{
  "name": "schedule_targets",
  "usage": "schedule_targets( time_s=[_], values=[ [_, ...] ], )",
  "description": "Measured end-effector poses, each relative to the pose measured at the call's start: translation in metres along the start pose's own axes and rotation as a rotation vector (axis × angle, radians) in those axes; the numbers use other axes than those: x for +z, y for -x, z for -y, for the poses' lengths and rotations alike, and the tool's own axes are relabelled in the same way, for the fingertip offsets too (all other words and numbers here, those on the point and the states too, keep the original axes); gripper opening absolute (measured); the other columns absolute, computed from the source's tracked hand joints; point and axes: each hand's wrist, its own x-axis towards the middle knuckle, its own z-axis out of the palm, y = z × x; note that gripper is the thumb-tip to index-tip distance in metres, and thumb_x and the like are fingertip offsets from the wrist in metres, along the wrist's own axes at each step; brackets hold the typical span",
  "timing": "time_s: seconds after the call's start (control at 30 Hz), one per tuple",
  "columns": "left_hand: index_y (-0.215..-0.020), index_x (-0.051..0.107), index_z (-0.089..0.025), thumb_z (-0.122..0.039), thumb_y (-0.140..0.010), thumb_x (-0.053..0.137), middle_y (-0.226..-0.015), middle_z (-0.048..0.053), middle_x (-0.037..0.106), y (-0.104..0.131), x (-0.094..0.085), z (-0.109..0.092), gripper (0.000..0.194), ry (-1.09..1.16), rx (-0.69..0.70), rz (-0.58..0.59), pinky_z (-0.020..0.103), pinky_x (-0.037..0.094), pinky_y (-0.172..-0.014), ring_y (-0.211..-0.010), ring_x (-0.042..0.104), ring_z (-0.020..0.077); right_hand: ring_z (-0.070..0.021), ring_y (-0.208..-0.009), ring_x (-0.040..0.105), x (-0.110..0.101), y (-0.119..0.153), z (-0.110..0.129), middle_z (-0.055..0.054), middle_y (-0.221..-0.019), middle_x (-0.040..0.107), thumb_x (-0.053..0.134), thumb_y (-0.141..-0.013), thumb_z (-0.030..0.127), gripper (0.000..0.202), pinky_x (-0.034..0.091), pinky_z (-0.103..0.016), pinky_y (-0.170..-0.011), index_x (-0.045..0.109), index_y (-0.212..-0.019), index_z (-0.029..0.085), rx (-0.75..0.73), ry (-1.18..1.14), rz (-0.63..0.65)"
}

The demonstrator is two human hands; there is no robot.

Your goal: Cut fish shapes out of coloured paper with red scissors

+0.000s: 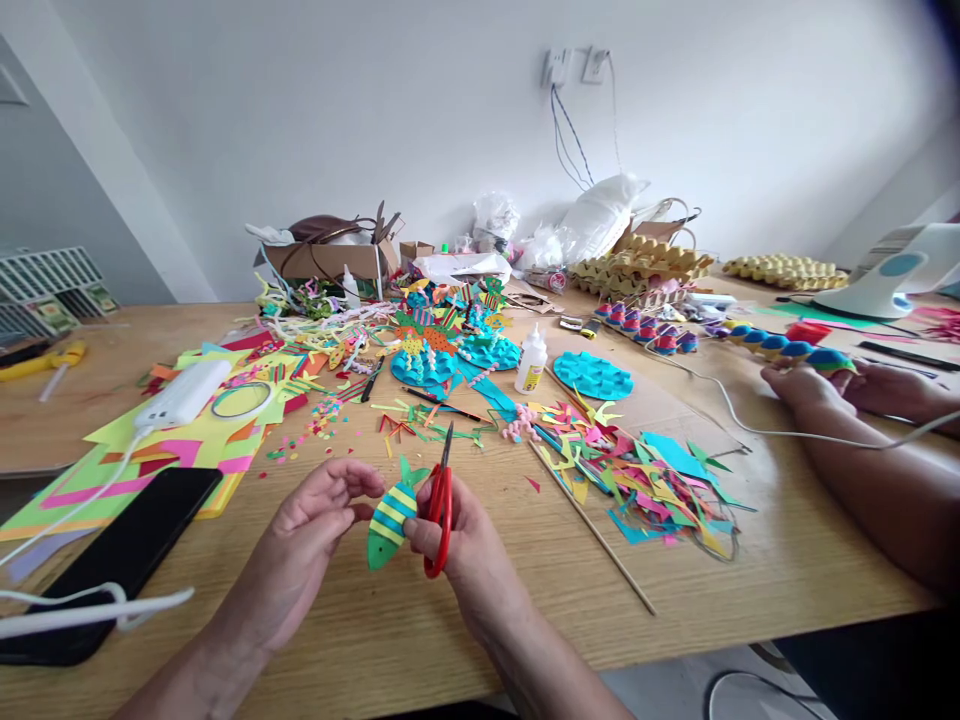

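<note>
A green paper fish (388,518) with yellow and blue stripes is pinched between the thumb and fingers of my right hand (469,545). The same hand holds red-handled scissors (441,520), their blades pointing up and away. At the fish's left edge is my left hand (315,535), its fingers curled and apart, with nothing visible in it; whether the thumb touches the fish is unclear.
Paper scraps (667,480) and a thin stick (600,550) lie to the right. Beyond stand a glue bottle (532,362) and blue carton pieces (592,375). A black phone (120,560) rests at left. Another person's hands hold a painted carton strip (787,350).
</note>
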Motion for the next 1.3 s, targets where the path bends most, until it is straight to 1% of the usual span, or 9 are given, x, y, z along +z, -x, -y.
schedule_targets(
  time_s=[0.1, 0.23, 0.53, 0.63, 0.77, 0.87, 0.97, 1.1, 1.3],
  values=[
    [-0.094, 0.058, -0.022, -0.015, -0.078, 0.051, -0.092, 0.002, 0.062, 0.000, -0.002, -0.004, 0.019, 0.056, -0.089, -0.006, 0.028, 0.048, -0.077, -0.092, 0.058, 0.0162, -0.0082, -0.052, 0.041, -0.002, -0.002, -0.004, 0.007, -0.059, 0.046, 0.064, -0.054, 0.018, 0.026, 0.032, -0.020, -0.050, 0.046, -0.072, 0.019, 0.006, 0.035, -0.002],
    [-0.103, 0.053, -0.022, -0.024, -0.078, 0.054, -0.090, 0.003, 0.062, 0.003, -0.003, -0.003, 0.025, -0.039, -0.171, 0.086, 0.029, 0.045, -0.073, -0.084, 0.058, 0.0163, -0.0090, -0.054, 0.041, -0.004, -0.003, -0.010, 0.007, -0.059, 0.045, 0.059, -0.053, 0.015, 0.022, 0.031, -0.020, -0.049, 0.045, -0.069, 0.019, -0.029, 0.189, 0.032],
    [-0.094, 0.053, -0.020, -0.018, -0.071, 0.055, -0.072, -0.003, 0.053, 0.003, 0.006, -0.003, 0.024, -0.154, -0.170, 0.078, 0.026, 0.041, -0.068, -0.070, 0.054, 0.0133, -0.0120, -0.057, 0.043, 0.001, 0.001, -0.014, 0.005, -0.059, 0.045, 0.054, -0.055, 0.013, 0.017, 0.036, -0.023, -0.054, 0.043, -0.065, 0.020, -0.077, 0.449, 0.086],
    [-0.099, 0.050, -0.020, -0.017, -0.069, 0.053, -0.069, -0.004, 0.049, -0.004, -0.014, -0.006, 0.031, -0.262, -0.127, 0.055, 0.024, 0.040, -0.061, -0.062, 0.050, 0.0114, -0.0134, -0.060, 0.046, -0.003, 0.004, -0.013, 0.002, -0.063, 0.048, 0.054, -0.062, 0.019, 0.013, 0.038, -0.024, -0.056, 0.043, -0.069, 0.020, -0.087, 0.487, 0.123],
    [-0.103, 0.049, -0.020, -0.020, -0.068, 0.049, -0.068, -0.005, 0.047, -0.019, -0.066, -0.015, 0.034, -0.607, -0.010, -0.035, 0.025, 0.040, -0.061, -0.063, 0.051, 0.0127, -0.0145, -0.061, 0.047, -0.017, 0.010, -0.012, 0.000, -0.066, 0.050, 0.053, -0.068, 0.025, 0.009, 0.038, -0.025, -0.057, 0.047, -0.071, 0.018, -0.096, 0.567, 0.129],
    [-0.101, 0.051, -0.020, -0.018, -0.065, 0.050, -0.068, -0.005, 0.048, -0.027, -0.107, -0.018, 0.037, -0.699, -0.022, -0.067, 0.025, 0.040, -0.060, -0.064, 0.051, 0.0138, -0.0144, -0.061, 0.047, -0.029, 0.013, -0.011, 0.000, -0.066, 0.051, 0.054, -0.070, 0.026, 0.010, 0.037, -0.025, -0.055, 0.049, -0.073, 0.018, -0.090, 0.626, 0.129],
    [-0.100, 0.055, -0.020, -0.019, -0.063, 0.051, -0.065, -0.005, 0.049, -0.029, -0.136, -0.013, 0.037, -0.794, -0.060, -0.062, 0.025, 0.040, -0.056, -0.060, 0.051, 0.0148, -0.0144, -0.061, 0.047, -0.038, 0.015, -0.010, 0.000, -0.067, 0.052, 0.055, -0.071, 0.026, 0.010, 0.036, -0.024, -0.053, 0.051, -0.074, 0.019, -0.070, 0.669, 0.123],
    [-0.098, 0.058, -0.020, -0.018, -0.063, 0.050, -0.061, -0.005, 0.049, -0.027, -0.154, 0.000, 0.036, -0.919, -0.082, -0.045, 0.022, 0.038, -0.052, -0.056, 0.049, 0.0142, -0.0146, -0.062, 0.049, -0.045, 0.014, -0.010, 0.001, -0.067, 0.053, 0.056, -0.072, 0.028, 0.011, 0.036, -0.024, -0.054, 0.051, -0.074, 0.019, -0.062, 0.689, 0.118],
    [-0.096, 0.063, -0.021, -0.013, -0.063, 0.044, -0.062, -0.004, 0.053, -0.020, -0.153, -0.003, 0.039, -1.120, -0.035, 0.001, 0.023, 0.036, -0.057, -0.058, 0.049, 0.0148, -0.0156, -0.064, 0.051, -0.048, 0.013, -0.009, 0.000, -0.068, 0.053, 0.055, -0.073, 0.028, 0.011, 0.039, -0.025, -0.057, 0.050, -0.074, 0.019, -0.063, 0.675, 0.120]
  ],
)
